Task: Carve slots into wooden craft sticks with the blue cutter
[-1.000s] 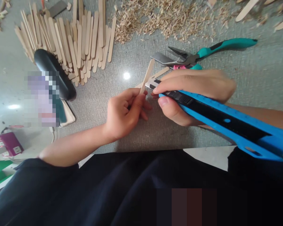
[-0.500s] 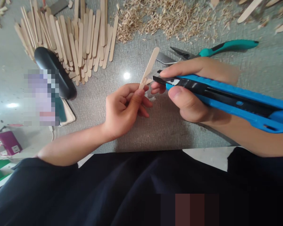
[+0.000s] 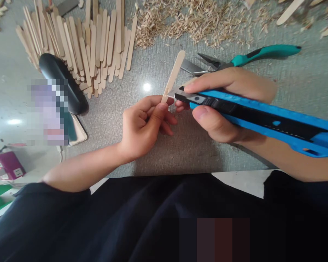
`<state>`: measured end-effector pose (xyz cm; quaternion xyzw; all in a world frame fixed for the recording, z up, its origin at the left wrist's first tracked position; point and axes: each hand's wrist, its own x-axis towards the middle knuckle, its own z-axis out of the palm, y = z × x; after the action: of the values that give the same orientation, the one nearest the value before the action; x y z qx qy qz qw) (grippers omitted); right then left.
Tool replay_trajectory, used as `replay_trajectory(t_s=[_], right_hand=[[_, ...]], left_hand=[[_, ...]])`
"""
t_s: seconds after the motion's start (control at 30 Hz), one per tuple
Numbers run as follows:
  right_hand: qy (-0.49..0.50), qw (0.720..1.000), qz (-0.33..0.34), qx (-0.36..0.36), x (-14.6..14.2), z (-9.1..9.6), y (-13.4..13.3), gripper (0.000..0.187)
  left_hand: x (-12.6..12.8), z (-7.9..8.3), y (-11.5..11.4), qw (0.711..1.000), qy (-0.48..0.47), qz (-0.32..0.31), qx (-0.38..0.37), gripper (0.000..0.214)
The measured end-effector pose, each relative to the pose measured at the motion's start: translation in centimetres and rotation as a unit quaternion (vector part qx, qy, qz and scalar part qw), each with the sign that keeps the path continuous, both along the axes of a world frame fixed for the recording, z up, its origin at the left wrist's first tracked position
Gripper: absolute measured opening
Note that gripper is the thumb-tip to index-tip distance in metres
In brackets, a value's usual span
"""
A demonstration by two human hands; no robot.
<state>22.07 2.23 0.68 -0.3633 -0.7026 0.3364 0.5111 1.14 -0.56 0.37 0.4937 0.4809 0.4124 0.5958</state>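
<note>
Between thumb and fingers, my left hand pinches the lower end of a wooden craft stick, which slants up and to the right. A small notch shows in the stick just above my fingertips. My right hand is wrapped round a blue and black utility knife. Its blade points left and its tip touches the stick at the notch. The tips of some right fingers show below the blade; the others are hidden behind the knife.
Many craft sticks lie heaped at the back left, beside wood shavings. Green-handled pliers and a metal blade lie beyond my right hand. A black case and a phone-like object are at the left.
The knife has turned a little and its tip has shifted slightly left and down, onto the notch. My left hand holds the stick almost where it was.
</note>
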Motion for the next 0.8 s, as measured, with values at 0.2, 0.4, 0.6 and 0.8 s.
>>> replay_trajectory(t_s=[0.2,0.4,0.6,0.8], right_hand=[[-0.003,1.000,0.013,-0.007,-0.1,-0.6,0.1,0.027],[0.024,0.999,0.028,-0.011,0.0,-1.6,0.3,0.034],[0.001,1.000,-0.006,-0.013,0.4,-0.8,-0.1,0.029],[0.006,1.000,0.013,-0.027,0.4,-0.5,0.0,0.023]], left_hand=[[-0.1,0.0,0.2,1.000,-0.023,-0.012,0.009,0.046],[-0.2,-0.1,0.0,1.000,-0.015,-0.027,-0.006,0.048],[0.0,0.0,0.1,0.999,-0.041,-0.004,0.009,0.040],[-0.1,0.0,0.0,1.000,-0.011,0.002,-0.002,0.048]])
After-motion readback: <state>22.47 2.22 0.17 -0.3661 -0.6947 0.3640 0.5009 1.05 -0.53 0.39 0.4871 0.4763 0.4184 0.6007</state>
